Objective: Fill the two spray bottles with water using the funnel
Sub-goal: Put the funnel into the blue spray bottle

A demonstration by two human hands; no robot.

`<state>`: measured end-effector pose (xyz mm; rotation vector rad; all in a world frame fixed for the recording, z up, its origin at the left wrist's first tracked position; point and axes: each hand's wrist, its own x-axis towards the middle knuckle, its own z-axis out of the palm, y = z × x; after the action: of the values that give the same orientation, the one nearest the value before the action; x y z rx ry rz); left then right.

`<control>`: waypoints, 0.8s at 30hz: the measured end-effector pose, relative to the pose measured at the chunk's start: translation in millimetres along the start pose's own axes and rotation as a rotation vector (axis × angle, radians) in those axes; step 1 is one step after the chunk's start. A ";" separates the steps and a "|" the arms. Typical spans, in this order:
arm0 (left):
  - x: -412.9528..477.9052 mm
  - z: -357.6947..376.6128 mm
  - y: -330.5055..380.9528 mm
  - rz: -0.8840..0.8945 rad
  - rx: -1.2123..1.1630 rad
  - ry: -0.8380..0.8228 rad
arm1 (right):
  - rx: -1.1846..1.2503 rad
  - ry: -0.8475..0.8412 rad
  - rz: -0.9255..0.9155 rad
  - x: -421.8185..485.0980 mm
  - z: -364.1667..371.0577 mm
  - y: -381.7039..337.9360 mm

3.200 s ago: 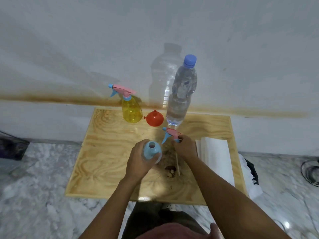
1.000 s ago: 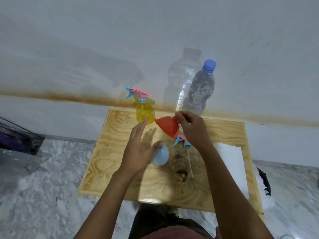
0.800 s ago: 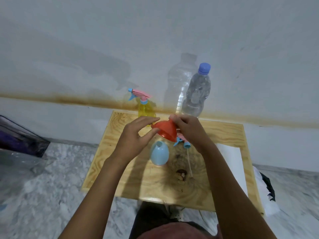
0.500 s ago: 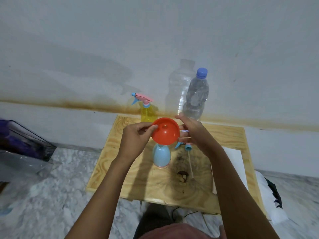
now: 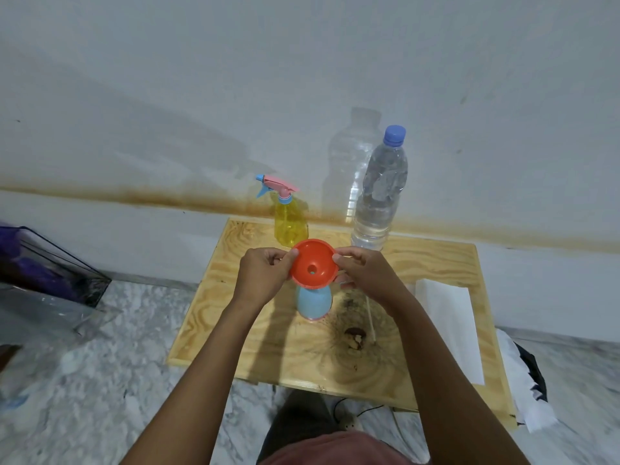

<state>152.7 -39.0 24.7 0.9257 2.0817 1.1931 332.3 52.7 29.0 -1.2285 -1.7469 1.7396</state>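
Note:
An orange funnel sits mouth-up on top of the blue spray bottle, which stands open in the middle of the wooden table. My left hand pinches the funnel's left rim and my right hand pinches its right rim. The blue bottle's spray head lies behind my right hand, mostly hidden; its white tube shows on the table. A yellow spray bottle with a pink and blue head stands at the back. A clear water bottle with a blue cap stands to its right.
A white sheet of paper lies on the table's right side. A dark knot marks the wood near the middle. A clear container sits on the marble floor at the left. A wall runs right behind the table.
My right hand lifted the funnel from the table's back, my left hand joined it, and together they turned it mouth-up and set it onto the blue bottle's neck.

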 end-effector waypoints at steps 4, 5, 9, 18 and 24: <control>4.8 6.9 -6.3 -0.060 0.042 -0.015 | -0.061 0.046 0.031 7.7 4.7 12.8; 5.6 8.6 -8.2 -0.072 0.043 -0.016 | -0.074 0.054 0.031 8.9 5.6 15.5; 6.8 13.6 -14.5 -0.085 0.059 -0.012 | -0.088 0.078 0.039 10.7 10.0 23.5; 8.0 17.7 -21.4 -0.009 0.017 0.041 | -0.099 0.146 -0.019 17.8 13.0 29.5; 6.8 19.5 -22.2 -0.023 0.007 0.032 | -0.157 0.130 -0.035 19.8 13.0 32.2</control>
<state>156.8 -32.0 -4.5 0.8893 2.1178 1.1972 321.3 55.5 -9.3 -1.3357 -1.8445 1.4909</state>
